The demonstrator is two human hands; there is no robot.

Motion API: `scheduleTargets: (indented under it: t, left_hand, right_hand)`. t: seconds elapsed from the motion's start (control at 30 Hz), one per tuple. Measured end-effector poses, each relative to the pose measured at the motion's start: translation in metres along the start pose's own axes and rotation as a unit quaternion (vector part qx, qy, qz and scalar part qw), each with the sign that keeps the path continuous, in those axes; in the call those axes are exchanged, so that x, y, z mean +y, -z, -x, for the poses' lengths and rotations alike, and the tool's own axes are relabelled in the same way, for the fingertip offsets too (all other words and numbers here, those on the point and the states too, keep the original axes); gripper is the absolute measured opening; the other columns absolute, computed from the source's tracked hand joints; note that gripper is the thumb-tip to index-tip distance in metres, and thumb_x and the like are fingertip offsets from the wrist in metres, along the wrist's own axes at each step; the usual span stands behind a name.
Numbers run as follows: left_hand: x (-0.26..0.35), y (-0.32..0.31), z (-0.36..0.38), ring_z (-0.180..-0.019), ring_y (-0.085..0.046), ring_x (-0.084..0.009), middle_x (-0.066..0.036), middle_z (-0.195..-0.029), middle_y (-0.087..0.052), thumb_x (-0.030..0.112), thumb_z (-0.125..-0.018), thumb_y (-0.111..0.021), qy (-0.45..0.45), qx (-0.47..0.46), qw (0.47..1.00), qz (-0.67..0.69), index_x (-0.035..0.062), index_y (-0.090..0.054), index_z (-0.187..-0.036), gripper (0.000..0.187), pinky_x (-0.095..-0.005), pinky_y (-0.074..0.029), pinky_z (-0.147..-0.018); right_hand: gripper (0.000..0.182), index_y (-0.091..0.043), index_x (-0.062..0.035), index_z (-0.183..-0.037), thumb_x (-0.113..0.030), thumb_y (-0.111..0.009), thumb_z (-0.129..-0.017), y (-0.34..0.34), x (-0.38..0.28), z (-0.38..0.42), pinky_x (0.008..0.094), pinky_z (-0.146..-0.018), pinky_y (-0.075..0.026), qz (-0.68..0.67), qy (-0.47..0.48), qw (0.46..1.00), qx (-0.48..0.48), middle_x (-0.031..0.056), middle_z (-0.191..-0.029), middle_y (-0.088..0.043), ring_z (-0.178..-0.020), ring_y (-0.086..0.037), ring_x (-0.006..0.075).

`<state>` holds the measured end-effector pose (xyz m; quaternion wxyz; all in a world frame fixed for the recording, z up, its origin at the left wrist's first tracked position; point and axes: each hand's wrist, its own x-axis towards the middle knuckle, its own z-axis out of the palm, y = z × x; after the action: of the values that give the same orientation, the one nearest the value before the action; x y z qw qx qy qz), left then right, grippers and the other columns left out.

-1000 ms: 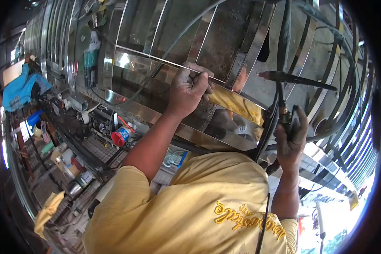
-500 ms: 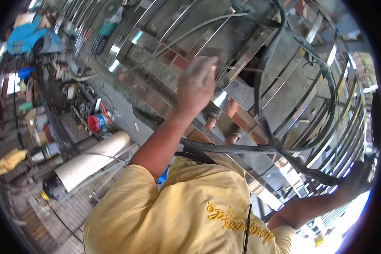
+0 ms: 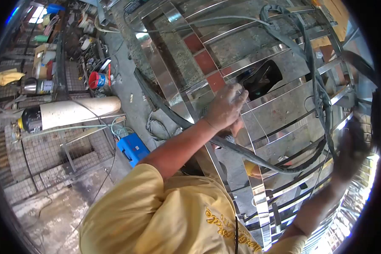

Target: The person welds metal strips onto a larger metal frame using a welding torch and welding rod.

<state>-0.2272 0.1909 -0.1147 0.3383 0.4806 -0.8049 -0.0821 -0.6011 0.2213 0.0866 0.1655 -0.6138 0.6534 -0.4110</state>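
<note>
My left hand (image 3: 227, 106) is over the shiny metal frame (image 3: 173, 80), its fingers pinched together. A thin rod (image 3: 258, 122) appears to run from the fingertips down to the right. My right hand (image 3: 349, 148) is at the dark right edge of the view, blurred and in shadow. Its fingers and anything in them cannot be made out. A black sleeved cable (image 3: 321, 101) loops over the frame and passes close to the right hand. Beyond my left fingers, a dark visor-like object (image 3: 266, 78) sits among the frame's bars.
A white cylinder (image 3: 80, 111) with a black end lies at left, near a blue box (image 3: 133, 149). A red bucket (image 3: 98, 79) stands beyond it, beside cluttered tools (image 3: 86, 46). Another cable (image 3: 169, 114) crosses the frame in front of my body.
My view has shifted, bringing the blue box and dark visor-like object into sight. My left hand appears lower and further right; the right hand appears higher. The cable loop has changed shape.
</note>
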Motion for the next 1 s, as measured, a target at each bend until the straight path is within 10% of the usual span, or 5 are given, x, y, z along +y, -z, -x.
scheduleTargets:
  t: [0.13, 0.27, 0.5, 1.0]
  left_hand:
    - [-0.011, -0.007, 0.008, -0.103, -0.060, -0.0366, -0.015, -0.116, -0.058, 0.000, -0.075, -0.072, -0.015, 0.001, 0.999, -0.029, 0.0143, -0.064, -0.130, 0.058, -0.0483, -0.053, -0.086]
    - [-0.015, -0.004, 0.005, -0.097, -0.058, -0.0361, -0.015, -0.111, -0.055, -0.004, -0.072, -0.067, -0.033, -0.017, 0.999, -0.026, 0.0151, -0.064, -0.130, 0.061, -0.0479, -0.050, -0.083]
    - [-0.018, -0.002, 0.000, -0.099, -0.055, -0.0358, -0.012, -0.107, -0.051, -0.002, -0.068, -0.065, -0.011, -0.014, 1.000, -0.003, 0.0142, -0.069, -0.122, 0.057, -0.0498, -0.047, -0.088]
    - [-0.024, 0.013, -0.006, -0.104, -0.056, -0.0319, -0.007, -0.113, -0.058, 0.015, -0.067, -0.076, -0.038, -0.098, 0.993, -0.056, 0.0132, -0.073, -0.114, 0.047, -0.0466, -0.047, -0.090]
  right_hand:
    - [0.070, -0.036, -0.0053, -0.158, 0.004, -0.067, -0.096, -0.162, -0.015, 0.008, 0.0241, -0.064, -0.042, -0.212, -0.060, 0.964, -0.149, -0.0023, -0.085, -0.052, -0.072, -0.046, 0.0066]
    - [0.067, -0.040, -0.0005, -0.153, 0.004, -0.069, -0.093, -0.248, 0.030, 0.023, 0.0335, -0.093, -0.055, -0.235, 0.052, 0.954, -0.178, 0.0193, -0.131, -0.067, -0.115, -0.068, 0.0230]
    - [0.066, -0.044, -0.0027, -0.150, 0.005, -0.071, -0.091, -0.258, 0.038, 0.034, 0.0393, -0.080, -0.060, -0.216, 0.089, 0.955, -0.182, 0.0253, -0.129, -0.068, -0.104, -0.074, 0.0410]
    - [0.063, -0.048, 0.0004, -0.146, 0.009, -0.069, -0.088, -0.263, 0.036, 0.033, 0.0364, -0.083, -0.059, -0.246, 0.052, 0.939, -0.235, 0.0245, -0.117, -0.072, -0.099, -0.076, 0.0343]
